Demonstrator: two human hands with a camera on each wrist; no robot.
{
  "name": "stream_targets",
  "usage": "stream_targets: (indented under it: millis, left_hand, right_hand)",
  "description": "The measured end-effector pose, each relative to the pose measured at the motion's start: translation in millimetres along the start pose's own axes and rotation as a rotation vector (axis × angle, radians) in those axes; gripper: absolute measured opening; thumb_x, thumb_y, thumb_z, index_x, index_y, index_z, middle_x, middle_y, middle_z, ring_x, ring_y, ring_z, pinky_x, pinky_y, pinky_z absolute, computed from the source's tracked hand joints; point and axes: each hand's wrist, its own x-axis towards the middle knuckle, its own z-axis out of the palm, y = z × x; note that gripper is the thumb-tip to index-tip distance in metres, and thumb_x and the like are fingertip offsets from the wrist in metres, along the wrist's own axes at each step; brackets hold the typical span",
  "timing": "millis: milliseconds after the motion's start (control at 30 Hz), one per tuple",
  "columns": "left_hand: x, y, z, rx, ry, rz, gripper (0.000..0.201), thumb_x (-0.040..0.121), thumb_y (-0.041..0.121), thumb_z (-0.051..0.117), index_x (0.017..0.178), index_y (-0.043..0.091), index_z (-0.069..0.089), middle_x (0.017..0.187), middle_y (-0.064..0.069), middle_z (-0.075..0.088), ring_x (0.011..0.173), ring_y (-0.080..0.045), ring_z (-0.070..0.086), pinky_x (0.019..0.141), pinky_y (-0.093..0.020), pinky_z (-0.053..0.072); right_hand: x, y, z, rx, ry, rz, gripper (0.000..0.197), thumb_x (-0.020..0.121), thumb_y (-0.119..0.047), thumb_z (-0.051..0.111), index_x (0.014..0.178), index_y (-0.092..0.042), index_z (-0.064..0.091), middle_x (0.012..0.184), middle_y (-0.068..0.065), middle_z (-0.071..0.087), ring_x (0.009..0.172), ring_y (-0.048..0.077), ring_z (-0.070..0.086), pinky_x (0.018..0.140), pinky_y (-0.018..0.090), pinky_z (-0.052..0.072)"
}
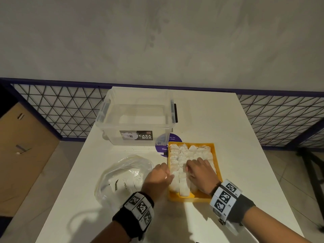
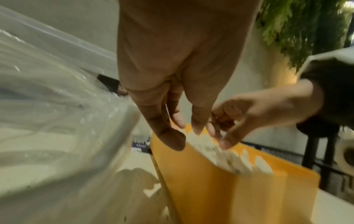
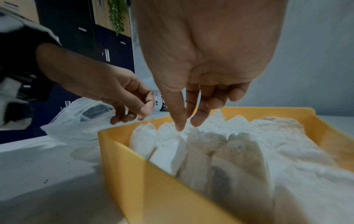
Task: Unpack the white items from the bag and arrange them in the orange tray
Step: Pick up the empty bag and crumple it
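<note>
The orange tray [image 1: 216, 160] sits on the white table, packed with rows of white paper packets [image 1: 183, 151]. My right hand [image 1: 188, 168] is over the tray's middle, its fingers pointing down and touching the packet tops [image 3: 239, 151], with nothing clearly pinched. At the tray's left rim [image 3: 134, 174] hovers my left hand [image 1: 169, 175], loosely curled and holding nothing. The clear plastic bag [image 1: 122, 172] lies crumpled to the left of the tray, and only dark crumbs show inside it.
A clear lidded storage box [image 1: 138, 120] stands behind the bag and tray. A purple sticker [image 1: 175, 137] shows between box and tray. A wire-mesh fence [image 1: 61, 111] runs behind the table. A cardboard box [image 1: 26, 155] sits on the floor at the left.
</note>
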Motion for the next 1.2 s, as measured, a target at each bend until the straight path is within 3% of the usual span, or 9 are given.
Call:
stream_targets:
  millis: [100, 200, 333, 500, 733, 900, 1033, 1133, 1200]
  left_hand:
    - [-18, -18, -44, -0.136, 0.317, 0.089, 0.006, 0.089, 0.022, 0.063, 0.091, 0.021, 0.058, 0.091, 0.006, 0.057, 0.081, -0.01, 0.052, 0.072, -0.028, 0.042]
    - [-32, -57, -89, 0.062, 0.496, -0.033, 0.037, 0.085, 0.025, 0.069, 0.119, 0.027, 0.056, 0.129, 0.003, 0.044, 0.117, -0.016, 0.038, 0.089, -0.035, 0.043]
    - [-38, -107, -106, 0.131, 0.077, -0.401, 0.076, 0.082, 0.033, 0.072, 0.147, 0.034, 0.031, 0.155, -0.008, 0.021, 0.138, -0.033, 0.026, 0.109, -0.04, 0.03]
    - [-38, -119, -107, -0.29, 0.267, -0.471, 0.023, 0.093, 0.002, 0.049, 0.1, 0.02, 0.062, 0.103, -0.015, 0.069, 0.07, -0.022, 0.066, 0.062, -0.028, 0.05]
    - [-52, -69, -136, -0.794, 0.235, -0.466, 0.028, 0.095, -0.003, 0.046, 0.121, 0.007, 0.043, 0.097, -0.011, 0.058, 0.068, -0.019, 0.061, 0.047, -0.023, 0.052]
    - [-80, -35, -138, -0.893, 0.139, -0.303, 0.056, 0.063, 0.017, 0.073, 0.112, -0.001, 0.053, 0.097, -0.008, 0.063, 0.087, -0.015, 0.062, 0.067, -0.016, 0.055]
    - [-94, -36, -149, -1.229, 0.097, -0.323, 0.028, 0.097, -0.002, 0.041, 0.105, -0.003, 0.068, 0.109, -0.022, 0.067, 0.083, -0.022, 0.069, 0.068, -0.023, 0.057]
    - [-108, -44, -158, -1.422, 0.01, -0.198, 0.043, 0.103, 0.032, 0.033, 0.127, 0.008, 0.061, 0.128, -0.014, 0.063, 0.115, -0.022, 0.063, 0.097, -0.032, 0.051]
    - [-113, -53, -156, -1.144, 0.057, -0.136, 0.046, 0.097, 0.04, 0.047, 0.135, 0.015, 0.051, 0.131, -0.004, 0.062, 0.121, -0.013, 0.057, 0.101, -0.027, 0.046]
  right_hand:
    - [-5, -3, -11, 0.054, 0.072, 0.006, 0.028, 0.086, -0.015, 0.049, 0.114, -0.02, 0.047, 0.115, -0.001, 0.052, 0.109, 0.02, 0.042, 0.087, 0.028, 0.028]
    - [-4, -10, -20, 0.113, 0.119, -0.013, 0.035, 0.086, -0.013, 0.05, 0.119, -0.021, 0.044, 0.119, -0.002, 0.047, 0.11, 0.018, 0.039, 0.09, 0.026, 0.03]
    - [10, -28, -24, 0.142, 0.099, -0.083, 0.04, 0.086, -0.011, 0.051, 0.123, -0.021, 0.043, 0.123, 0.0, 0.045, 0.112, 0.018, 0.038, 0.093, 0.025, 0.031]
    - [21, -55, -29, 0.325, -0.045, -0.168, 0.076, 0.077, -0.008, 0.065, 0.14, -0.026, 0.025, 0.14, 0.001, 0.029, 0.128, 0.019, 0.026, 0.107, 0.027, 0.027]
    - [29, -107, -37, 0.693, -0.194, -0.36, 0.133, 0.058, -0.037, 0.086, 0.128, -0.06, -0.024, 0.149, -0.018, -0.03, 0.139, 0.004, -0.025, 0.113, 0.032, -0.001]
    - [42, -165, -39, 1.031, -0.135, -0.428, 0.086, 0.053, -0.04, 0.073, 0.125, -0.058, 0.029, 0.147, -0.009, 0.022, 0.138, 0.011, 0.024, 0.113, 0.029, 0.026]
    - [38, -192, -32, 1.193, -0.028, -0.329, 0.036, 0.072, -0.016, 0.069, 0.098, -0.035, 0.053, 0.11, -0.001, 0.052, 0.092, -0.009, 0.053, 0.081, 0.007, 0.044]
    - [41, -206, -29, 1.4, -0.018, -0.208, 0.036, 0.081, 0.004, 0.062, 0.097, -0.028, 0.055, 0.101, 0.002, 0.063, 0.089, -0.002, 0.062, 0.079, 0.016, 0.051]
    - [43, -226, -27, 1.466, -0.058, -0.173, 0.032, 0.083, 0.001, 0.061, 0.102, -0.024, 0.056, 0.101, 0.013, 0.064, 0.097, 0.02, 0.065, 0.083, 0.031, 0.055]
